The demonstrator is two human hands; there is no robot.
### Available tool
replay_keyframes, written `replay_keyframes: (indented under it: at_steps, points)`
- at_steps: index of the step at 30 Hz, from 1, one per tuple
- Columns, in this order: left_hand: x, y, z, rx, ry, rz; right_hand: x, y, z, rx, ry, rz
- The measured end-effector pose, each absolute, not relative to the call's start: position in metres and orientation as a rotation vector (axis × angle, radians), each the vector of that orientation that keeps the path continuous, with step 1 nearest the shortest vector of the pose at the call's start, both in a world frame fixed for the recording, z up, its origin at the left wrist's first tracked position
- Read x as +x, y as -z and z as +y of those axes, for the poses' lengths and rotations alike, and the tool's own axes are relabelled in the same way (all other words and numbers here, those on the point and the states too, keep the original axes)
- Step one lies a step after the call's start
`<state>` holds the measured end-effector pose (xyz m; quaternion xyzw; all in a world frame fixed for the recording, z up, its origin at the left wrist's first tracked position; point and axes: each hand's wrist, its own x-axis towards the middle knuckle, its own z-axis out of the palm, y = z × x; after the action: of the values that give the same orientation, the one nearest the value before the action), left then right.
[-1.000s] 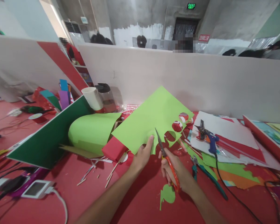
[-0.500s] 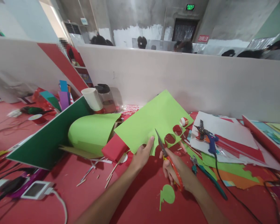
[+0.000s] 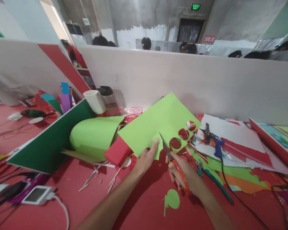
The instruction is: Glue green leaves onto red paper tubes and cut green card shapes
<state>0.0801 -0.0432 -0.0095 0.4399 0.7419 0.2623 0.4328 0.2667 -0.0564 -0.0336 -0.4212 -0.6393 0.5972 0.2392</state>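
My left hand (image 3: 146, 158) pinches the lower edge of a light green sheet of paper (image 3: 161, 118), thumb on top and fingers underneath. Several round holes run along the sheet's right edge. In my right hand (image 3: 181, 172) is a pair of scissors (image 3: 179, 172) with orange-red handles. Their blades lie at the sheet's cut lower edge, pointing up and left beside my left thumb. On the red table below rests a cut green paper disc (image 3: 173, 198) with a thin tail.
A rolled green sheet (image 3: 93, 137) and a dark green board (image 3: 52, 140) stand left, near a red box (image 3: 118, 151). To the right lie a blue glue gun (image 3: 215, 143), pliers (image 3: 214, 182) and paper scraps (image 3: 244, 175). A white partition (image 3: 158, 76) rises behind.
The green sheet has shifted slightly, its right corner a little further right. Both hands and the scissors stay almost where they were.
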Motion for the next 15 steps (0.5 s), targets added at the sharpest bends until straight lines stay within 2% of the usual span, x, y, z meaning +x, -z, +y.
replay_keyframes:
  at_steps: [15]
  points:
    - [0.0759,0.0099,-0.0436,1.144,-0.605,1.840,0.2693,0.0364,-0.0561,-1.177,-1.567,-1.810]
